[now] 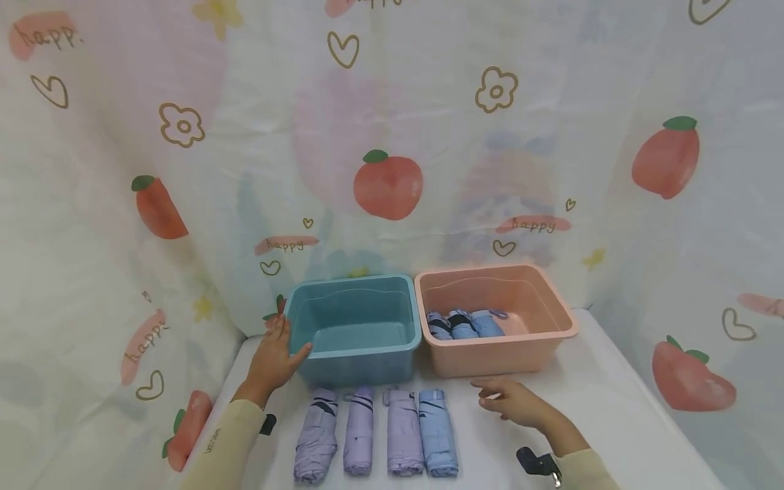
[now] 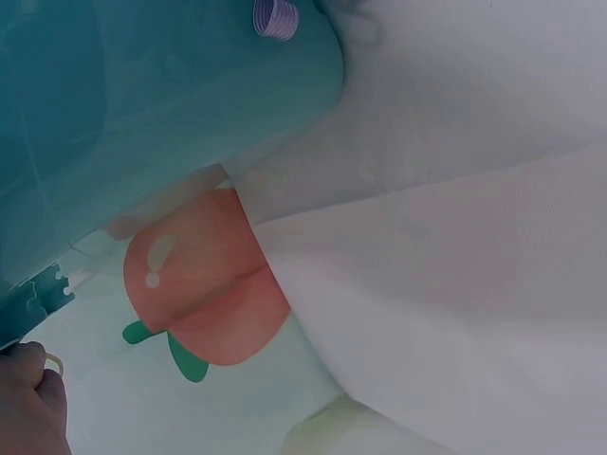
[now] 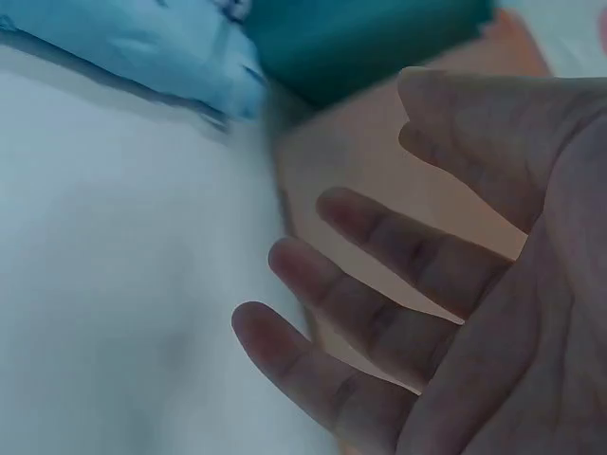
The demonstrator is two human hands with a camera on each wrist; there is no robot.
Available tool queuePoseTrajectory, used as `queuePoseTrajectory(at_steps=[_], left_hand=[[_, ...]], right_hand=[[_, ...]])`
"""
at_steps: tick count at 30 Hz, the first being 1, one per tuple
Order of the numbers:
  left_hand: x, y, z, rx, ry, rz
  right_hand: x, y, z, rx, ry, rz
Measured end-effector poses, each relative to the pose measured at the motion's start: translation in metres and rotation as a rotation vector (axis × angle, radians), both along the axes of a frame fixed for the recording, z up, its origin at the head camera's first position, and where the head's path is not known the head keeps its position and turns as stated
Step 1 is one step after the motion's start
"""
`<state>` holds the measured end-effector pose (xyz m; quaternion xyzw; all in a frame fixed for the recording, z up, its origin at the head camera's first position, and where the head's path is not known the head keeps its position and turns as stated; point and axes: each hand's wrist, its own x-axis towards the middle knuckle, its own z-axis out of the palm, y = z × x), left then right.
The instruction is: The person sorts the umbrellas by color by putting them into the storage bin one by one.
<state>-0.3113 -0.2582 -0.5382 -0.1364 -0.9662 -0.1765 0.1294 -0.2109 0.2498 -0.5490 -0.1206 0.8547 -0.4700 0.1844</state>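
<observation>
My left hand (image 1: 273,357) rests against the left side of a teal plastic bin (image 1: 358,367), its thumb near the front rim. In the left wrist view, part of that hand (image 2: 33,398) shows beside the bin's edge. My right hand (image 1: 511,401) is held above the white table, just in front of a peach bin (image 1: 490,359), with fingers spread and nothing in them. Three blue folded umbrellas (image 1: 464,325) lie inside the peach bin. In front of the teal bin are three purple folded umbrellas, including the leftmost umbrella (image 1: 316,439), and one light blue umbrella (image 1: 437,435).
The two bins stand side by side at the back of the white table (image 1: 612,408). Behind and around hangs a curtain (image 1: 392,102) printed with fruit and hearts. A dark wrist mount (image 1: 535,463) sits by the right forearm.
</observation>
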Motion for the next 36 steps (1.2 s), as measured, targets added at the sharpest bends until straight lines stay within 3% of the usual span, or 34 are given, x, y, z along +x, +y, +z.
queuePoseTrajectory(at_steps=[8, 12, 16, 19, 22, 27, 31, 36], left_hand=[[0.001, -0.001, 0.0, -0.002, -0.024, 0.014], [0.003, -0.002, -0.001, 0.003, -0.02, 0.014], [0.004, -0.002, -0.001, 0.003, -0.012, 0.007], [0.002, -0.001, -0.001, 0.011, -0.002, 0.002], [0.001, -0.001, -0.001, 0.022, 0.006, 0.0], [0.001, -0.001, 0.001, 0.036, 0.008, 0.002], [0.002, 0.0, 0.001, 0.047, -0.003, 0.006], [0.001, 0.0, 0.0, 0.042, -0.017, 0.015]], right_hand=[[0.009, -0.04, -0.04, -0.07, -0.14, 0.033], [0.013, -0.054, -0.053, -0.091, -0.153, 0.086], [0.016, -0.07, -0.059, 0.009, -0.078, 0.102], [0.018, -0.084, -0.061, 0.123, 0.019, 0.057], [0.021, -0.098, -0.064, 0.206, 0.085, -0.039], [0.026, -0.115, -0.065, 0.194, 0.175, -0.182], [0.025, -0.119, -0.065, 0.142, 0.153, -0.229], [0.02, -0.115, -0.055, 0.04, -0.001, -0.248]])
